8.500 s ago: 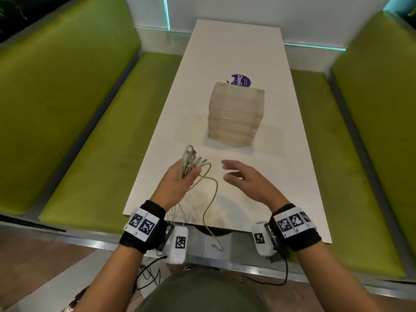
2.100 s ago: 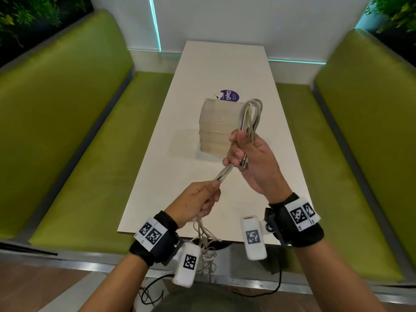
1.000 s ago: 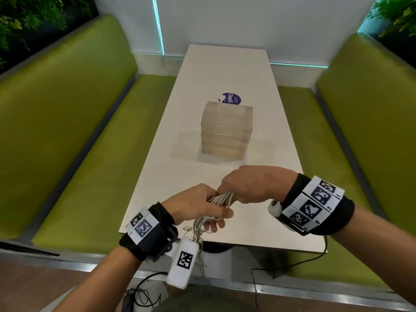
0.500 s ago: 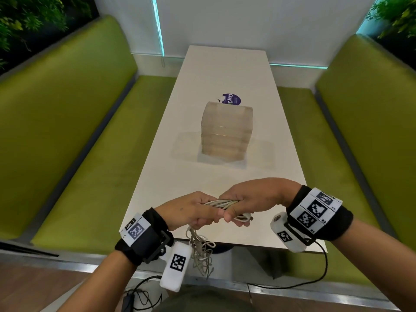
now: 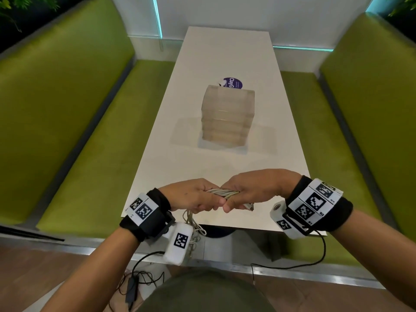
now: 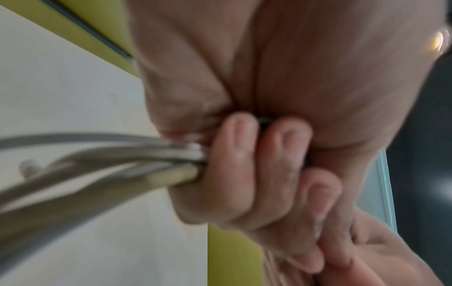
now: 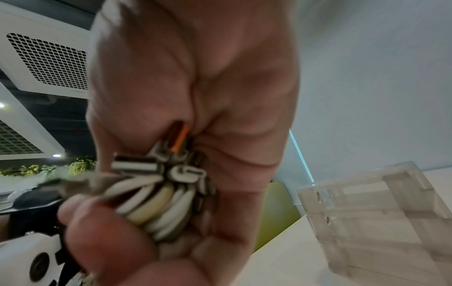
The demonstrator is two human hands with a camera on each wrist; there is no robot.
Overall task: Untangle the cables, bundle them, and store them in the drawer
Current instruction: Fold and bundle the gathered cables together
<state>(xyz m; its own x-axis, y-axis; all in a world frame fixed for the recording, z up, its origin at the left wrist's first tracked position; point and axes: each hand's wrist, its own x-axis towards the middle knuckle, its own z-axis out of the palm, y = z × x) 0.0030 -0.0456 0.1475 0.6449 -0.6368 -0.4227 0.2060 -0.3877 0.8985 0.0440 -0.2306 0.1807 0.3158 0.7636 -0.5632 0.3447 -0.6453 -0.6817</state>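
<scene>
A bunch of white and cream cables (image 5: 221,192) runs level between my two fists above the near end of the white table (image 5: 225,64). My left hand (image 5: 195,198) grips the cables (image 6: 127,160) with curled fingers; loose tangled ends (image 5: 193,224) hang below it past the table edge. My right hand (image 5: 254,190) grips the other part, where several cable turns and plugs (image 7: 161,189) sit in its palm, and one plug (image 5: 249,207) pokes out under it. The translucent drawer unit (image 5: 227,115) stands mid-table, beyond both hands, its drawers closed.
Green bench seats (image 5: 74,136) line both sides of the table. A purple round sticker (image 5: 233,83) lies behind the drawer unit. Black cords (image 5: 135,280) from the wrist cameras trail on the floor near my lap.
Both hands have come down from in front of the drawer unit to the table's near edge, and the raised cable loop is now drawn into my right fist. The fists stay close together.
</scene>
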